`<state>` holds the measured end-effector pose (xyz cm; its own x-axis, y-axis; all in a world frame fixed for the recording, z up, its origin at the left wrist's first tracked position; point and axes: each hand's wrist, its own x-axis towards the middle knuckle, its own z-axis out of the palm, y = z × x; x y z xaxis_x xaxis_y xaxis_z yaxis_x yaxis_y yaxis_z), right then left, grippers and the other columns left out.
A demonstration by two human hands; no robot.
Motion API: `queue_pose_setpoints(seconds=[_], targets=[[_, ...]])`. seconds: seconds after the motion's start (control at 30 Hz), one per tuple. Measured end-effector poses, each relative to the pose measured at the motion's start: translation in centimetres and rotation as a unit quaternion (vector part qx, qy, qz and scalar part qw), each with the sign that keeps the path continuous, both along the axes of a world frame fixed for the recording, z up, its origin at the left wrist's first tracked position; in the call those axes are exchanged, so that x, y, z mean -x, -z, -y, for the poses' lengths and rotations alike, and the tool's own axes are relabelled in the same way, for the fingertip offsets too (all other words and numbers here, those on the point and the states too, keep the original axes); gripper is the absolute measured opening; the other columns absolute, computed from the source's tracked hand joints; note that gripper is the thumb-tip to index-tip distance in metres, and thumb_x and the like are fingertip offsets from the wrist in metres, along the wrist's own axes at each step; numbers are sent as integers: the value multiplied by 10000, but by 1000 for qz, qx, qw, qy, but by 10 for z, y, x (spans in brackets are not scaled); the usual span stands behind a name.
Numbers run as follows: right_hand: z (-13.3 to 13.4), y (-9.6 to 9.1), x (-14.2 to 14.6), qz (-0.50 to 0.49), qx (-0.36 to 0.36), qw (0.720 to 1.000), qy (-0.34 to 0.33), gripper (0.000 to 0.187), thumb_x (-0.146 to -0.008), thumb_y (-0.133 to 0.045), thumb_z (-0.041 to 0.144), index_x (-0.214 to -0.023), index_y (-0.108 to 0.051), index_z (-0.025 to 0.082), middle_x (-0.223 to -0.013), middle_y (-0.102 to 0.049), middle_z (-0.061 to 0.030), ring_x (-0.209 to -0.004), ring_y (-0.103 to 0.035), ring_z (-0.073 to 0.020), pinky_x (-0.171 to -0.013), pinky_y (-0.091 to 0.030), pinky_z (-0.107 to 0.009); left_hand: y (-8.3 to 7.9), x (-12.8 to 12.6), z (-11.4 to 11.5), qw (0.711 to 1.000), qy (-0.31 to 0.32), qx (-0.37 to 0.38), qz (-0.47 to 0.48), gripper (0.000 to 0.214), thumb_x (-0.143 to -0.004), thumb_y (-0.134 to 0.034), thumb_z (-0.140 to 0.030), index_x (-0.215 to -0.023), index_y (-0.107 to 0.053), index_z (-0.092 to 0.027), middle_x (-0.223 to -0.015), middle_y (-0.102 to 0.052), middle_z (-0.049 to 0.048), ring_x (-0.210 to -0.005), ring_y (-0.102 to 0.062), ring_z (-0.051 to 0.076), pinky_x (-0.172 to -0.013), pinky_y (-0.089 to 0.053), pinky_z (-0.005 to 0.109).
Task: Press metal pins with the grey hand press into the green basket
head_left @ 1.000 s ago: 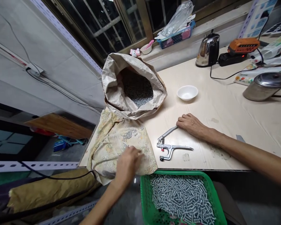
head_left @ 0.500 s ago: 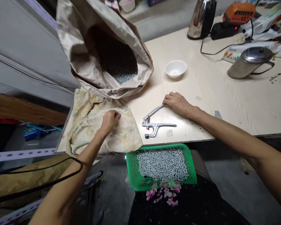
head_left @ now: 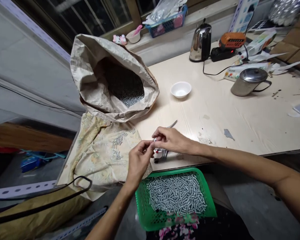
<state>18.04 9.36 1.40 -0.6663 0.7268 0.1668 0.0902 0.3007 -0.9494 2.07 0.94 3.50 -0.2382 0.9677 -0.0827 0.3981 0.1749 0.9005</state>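
Note:
My left hand (head_left: 139, 160) and my right hand (head_left: 173, 140) meet at the fingertips above the table's front edge. Both are closed in a pinch, and what lies between the fingers is too small and hidden to name. Right beneath them are the hand pliers (head_left: 174, 123); one grey handle pokes out past my right hand, and a red bit shows by the jaws. Left of my hands, small silvery spring-like pieces (head_left: 118, 140) lie scattered on a patterned cloth (head_left: 95, 163). Below, a green basket (head_left: 139, 210) on my lap holds many similar pieces.
A big open sack (head_left: 86, 80) with more metal pieces stands at the back left. A white bowl (head_left: 181, 90), a steel kettle (head_left: 200, 41), an orange battery on a charger (head_left: 231, 40) and a lidded metal mug (head_left: 248, 81) stand farther back. A cable (head_left: 72, 186) hangs at left.
My left hand has left the pieces on the cloth and moved right. My right hand has let go of the handle end and come left to meet it over the pliers. The view has shifted.

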Motion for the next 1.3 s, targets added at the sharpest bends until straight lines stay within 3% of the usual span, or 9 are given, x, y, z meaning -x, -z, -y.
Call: queue_pose_setpoints(seconds=[0.27, 0.4, 0.5, 0.6, 0.67, 0.77, 0.93, 1.07, 1.3], targets=[[7, 20, 11, -56, 170, 984, 9, 260, -858, -607, 375, -744, -601, 142, -573, -578, 23, -509, -522, -73, -488, -398, -210, 0, -2, -4, 944, -29, 123, 304, 408, -539, -864, -403, -746, -658, -119, -607, -618, -12, -510, -533, 68, -519, -486, 187], [1, 15, 30, -35, 168, 985, 33, 238, -892, -572, 330, -781, -620, 125, -596, -590, 10, -501, -535, -75, -495, -418, -211, 5, 19, 9, 935, -137, 138, 297, 458, -438, -905, -362, -739, -668, -112, -646, -637, -5, -542, -554, 67, -548, -505, 181], [-2, -12, 59, -29, 94, 995, -33, 170, -898, -572, 244, -963, -640, 102, -837, -679, -61, -640, -617, -104, -601, -479, -241, 12, 33, 26, 952, -161, 119, 230, 441, -479, -875, -407, -735, -661, -120, -611, -623, -17, -532, -552, 84, -529, -493, 195], [-2, -43, 76, -50, -101, 985, -127, 427, -850, -673, 282, -1226, -557, 118, -1155, -632, -121, -969, -613, -171, -810, -487, -301, 18, 37, 36, 978, -116, 97, 144, 358, -584, -803, -428, -722, -642, -140, -587, -610, -25, -530, -554, 101, -529, -476, 211], [-3, -49, 69, -2, -214, 969, -124, 359, -903, -608, 306, -1213, -570, 128, -1158, -615, -119, -1031, -567, -191, -874, -457, -342, 22, 35, 37, 990, -92, 70, 83, 296, -635, -752, -414, -704, -627, -154, -587, -608, -25, -540, -563, 108, -542, -471, 216], [-2, -27, 35, 156, -289, 941, -80, 210, -953, -512, 275, -1011, -648, 125, -983, -622, -107, -951, -536, -207, -849, -431, -364, 30, 31, 30, 992, -73, 78, 63, 280, -638, -719, -414, -717, -611, -167, -560, -580, -41, -483, -538, 106, -487, -450, 222], [9, 33, -21, 297, -292, 907, -63, 163, -944, -534, 274, -918, -634, 148, -943, -586, -82, -862, -493, -194, -755, -386, -333, 42, 30, 16, 978, -60, 134, 151, 473, -576, -768, -424, -925, -620, -141, -581, -612, -39, -468, -547, 106, -489, -475, 237], [15, 53, -28, 317, -315, 893, -52, 102, -933, -545, 225, -899, -606, 151, -913, -585, -67, -874, -472, -203, -739, -347, -332, 45, 29, 12, 972, -64, 132, 184, 450, -588, -795, -416, -885, -642, -114, -667, -690, 34, -583, -611, 121, -599, -505, 247], [13, 71, -27, 248, -352, 902, -43, 162, -969, -425, 146, -865, -549, 160, -890, -563, -56, -826, -428, -182, -724, -319, -309, 52, 19, 17, 989, -57, 108, 84, 346, -640, -755, -400, -845, -705, -126, -633, -666, 5, -560, -558, 109, -572, -447, 226]])
